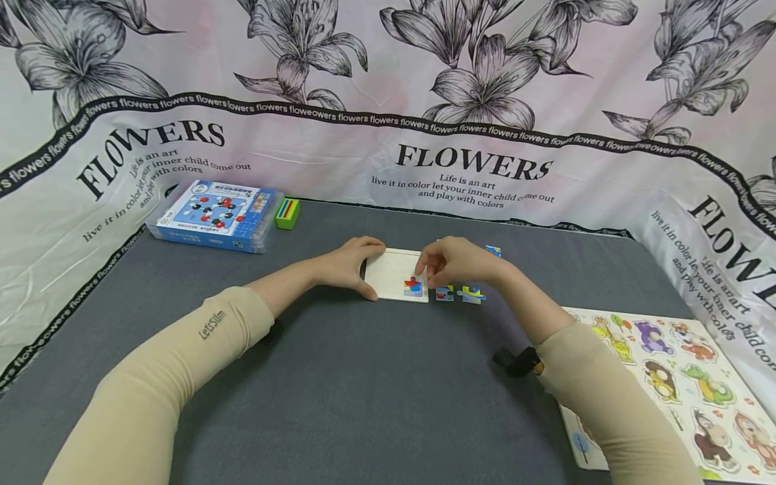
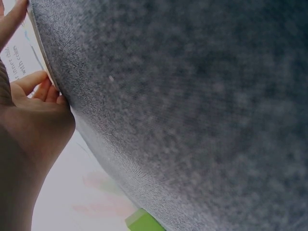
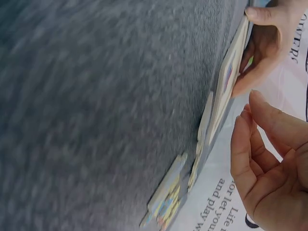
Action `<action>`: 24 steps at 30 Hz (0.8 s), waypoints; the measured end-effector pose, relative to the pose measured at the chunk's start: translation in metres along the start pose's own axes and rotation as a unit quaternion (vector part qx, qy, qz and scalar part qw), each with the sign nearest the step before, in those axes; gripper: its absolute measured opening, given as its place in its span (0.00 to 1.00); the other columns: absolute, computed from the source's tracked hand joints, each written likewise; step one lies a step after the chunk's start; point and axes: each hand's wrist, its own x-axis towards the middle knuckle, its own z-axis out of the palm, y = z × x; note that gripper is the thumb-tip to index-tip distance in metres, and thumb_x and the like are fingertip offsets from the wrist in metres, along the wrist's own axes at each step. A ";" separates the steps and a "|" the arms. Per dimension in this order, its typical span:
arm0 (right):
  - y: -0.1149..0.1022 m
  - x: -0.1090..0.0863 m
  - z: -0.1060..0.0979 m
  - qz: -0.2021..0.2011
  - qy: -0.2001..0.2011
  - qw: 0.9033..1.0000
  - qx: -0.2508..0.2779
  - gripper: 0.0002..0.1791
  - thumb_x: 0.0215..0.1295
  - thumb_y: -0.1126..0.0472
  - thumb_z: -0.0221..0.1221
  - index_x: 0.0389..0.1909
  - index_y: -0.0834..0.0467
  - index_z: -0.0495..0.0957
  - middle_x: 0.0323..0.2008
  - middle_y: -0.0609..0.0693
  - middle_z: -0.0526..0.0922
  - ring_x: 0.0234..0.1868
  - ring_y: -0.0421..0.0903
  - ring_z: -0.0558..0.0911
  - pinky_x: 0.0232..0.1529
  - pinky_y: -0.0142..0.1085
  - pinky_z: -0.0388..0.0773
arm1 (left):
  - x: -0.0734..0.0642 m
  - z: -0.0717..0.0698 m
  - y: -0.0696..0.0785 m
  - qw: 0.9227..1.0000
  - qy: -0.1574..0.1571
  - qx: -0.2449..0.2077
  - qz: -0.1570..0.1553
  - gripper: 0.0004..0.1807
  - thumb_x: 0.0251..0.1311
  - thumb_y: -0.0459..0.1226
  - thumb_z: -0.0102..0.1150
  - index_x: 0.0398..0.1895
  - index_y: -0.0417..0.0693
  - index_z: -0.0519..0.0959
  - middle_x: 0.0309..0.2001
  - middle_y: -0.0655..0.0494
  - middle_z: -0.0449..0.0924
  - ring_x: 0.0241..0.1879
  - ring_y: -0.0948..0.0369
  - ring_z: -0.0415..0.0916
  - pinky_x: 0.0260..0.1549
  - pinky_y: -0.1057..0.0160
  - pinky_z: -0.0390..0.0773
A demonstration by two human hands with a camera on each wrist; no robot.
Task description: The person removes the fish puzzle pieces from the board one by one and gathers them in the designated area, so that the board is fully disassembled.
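A shallow pale wooden puzzle tray (image 1: 388, 275) lies on the grey table. My left hand (image 1: 347, 265) grips it from the left, thumb at the near edge and fingers at the far edge. One red, yellow and blue jigsaw piece (image 1: 413, 288) sits in its near right corner. Over the tray's right side is my right hand (image 1: 451, 263), fingers bent close to the thumb just above that piece. Nothing shows between those fingertips (image 3: 256, 97) in the right wrist view. Loose jigsaw pieces (image 1: 471, 295) lie right of the tray, some partly hidden behind the right hand.
A clear plastic box with a blue molecule-picture cover (image 1: 212, 214) stands at the back left, beside a small green box (image 1: 287, 214) with coloured bars. An animal picture board (image 1: 651, 357) lies at the right under my right forearm. Flower-printed cloth (image 1: 339, 155) hangs behind the table.
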 end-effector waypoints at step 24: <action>-0.014 0.024 0.016 0.020 -0.012 0.999 -0.021 0.16 0.49 0.68 0.73 0.41 0.56 0.84 0.36 0.53 0.83 0.35 0.44 0.82 0.38 0.32 0.78 | 0.000 0.000 -0.001 1.000 0.002 -0.003 0.004 0.55 0.48 0.48 0.75 0.77 0.41 0.55 0.76 0.46 0.54 0.75 0.49 0.50 0.74 0.47 0.56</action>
